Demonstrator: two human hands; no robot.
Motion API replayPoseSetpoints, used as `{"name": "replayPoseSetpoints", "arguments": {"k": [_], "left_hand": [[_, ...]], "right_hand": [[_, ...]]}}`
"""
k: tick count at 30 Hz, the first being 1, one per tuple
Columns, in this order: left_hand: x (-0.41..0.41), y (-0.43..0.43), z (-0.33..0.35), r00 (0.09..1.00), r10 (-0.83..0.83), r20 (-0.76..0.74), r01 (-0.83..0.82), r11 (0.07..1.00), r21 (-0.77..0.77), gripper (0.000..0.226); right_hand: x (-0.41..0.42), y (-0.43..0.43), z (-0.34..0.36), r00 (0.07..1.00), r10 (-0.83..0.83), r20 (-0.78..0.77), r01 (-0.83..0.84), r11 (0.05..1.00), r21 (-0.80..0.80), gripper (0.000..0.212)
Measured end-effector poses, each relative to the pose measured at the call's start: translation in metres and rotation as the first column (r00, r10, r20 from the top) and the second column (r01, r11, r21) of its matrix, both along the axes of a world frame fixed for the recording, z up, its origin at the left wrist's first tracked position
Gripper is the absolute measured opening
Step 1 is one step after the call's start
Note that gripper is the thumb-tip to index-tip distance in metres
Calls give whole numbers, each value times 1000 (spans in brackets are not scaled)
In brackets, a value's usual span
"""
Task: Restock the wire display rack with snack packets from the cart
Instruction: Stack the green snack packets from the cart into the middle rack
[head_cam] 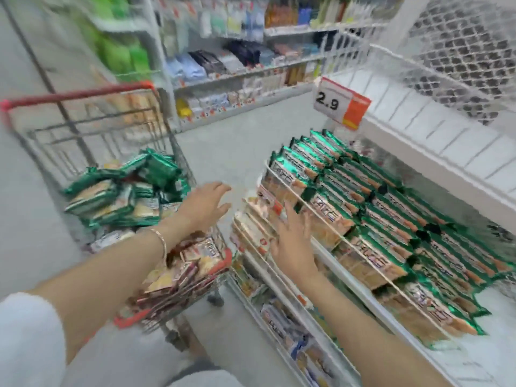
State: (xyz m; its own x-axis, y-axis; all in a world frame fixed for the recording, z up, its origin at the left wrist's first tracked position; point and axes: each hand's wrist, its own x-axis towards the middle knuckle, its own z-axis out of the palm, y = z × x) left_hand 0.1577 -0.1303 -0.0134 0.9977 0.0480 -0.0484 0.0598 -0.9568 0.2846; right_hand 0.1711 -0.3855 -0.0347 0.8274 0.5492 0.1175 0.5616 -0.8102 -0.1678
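Green-edged snack packets (385, 219) fill the white wire display rack (346, 241) on the right, packed in rows behind its front wire. My right hand (293, 241) has straight spread fingers against the rack's front left corner and holds nothing. To the left stands the cart (83, 121) with a red handle, holding a loose pile of green packets (122, 191) and red-brown packets (190, 263) lower down. My left hand (206, 208) hovers with fingers spread over the cart's right edge, empty. A bangle sits on that wrist.
A price tag reading 2.9 (340, 104) hangs above the rack's far end. An upper white wire shelf (435, 129) overhangs the packets. Lower rack tiers (290, 325) hold other packets. Stocked store shelves (237, 65) line the back, with grey floor between cart and rack.
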Motion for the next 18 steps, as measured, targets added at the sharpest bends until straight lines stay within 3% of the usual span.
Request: {"name": "replayPoseSetpoints", "arguments": {"k": [7, 12, 15, 18], "left_hand": [[-85, 147, -18, 911, 395, -118, -396, 918, 15, 51], [-123, 195, -26, 817, 559, -142, -567, 824, -20, 46], [-136, 215, -29, 781, 603, -162, -609, 793, 15, 42], [-141, 231, -35, 749, 644, -157, -650, 760, 16, 35]], "right_hand": [[-4, 181, -33, 952, 230, -201, -240, 970, -28, 45], [2, 256, -49, 892, 282, -354, -308, 951, -18, 50], [12, 296, -62, 825, 284, -489, -320, 947, 9, 60], [27, 339, -71, 707, 169, -687, -183, 982, 53, 60]]}}
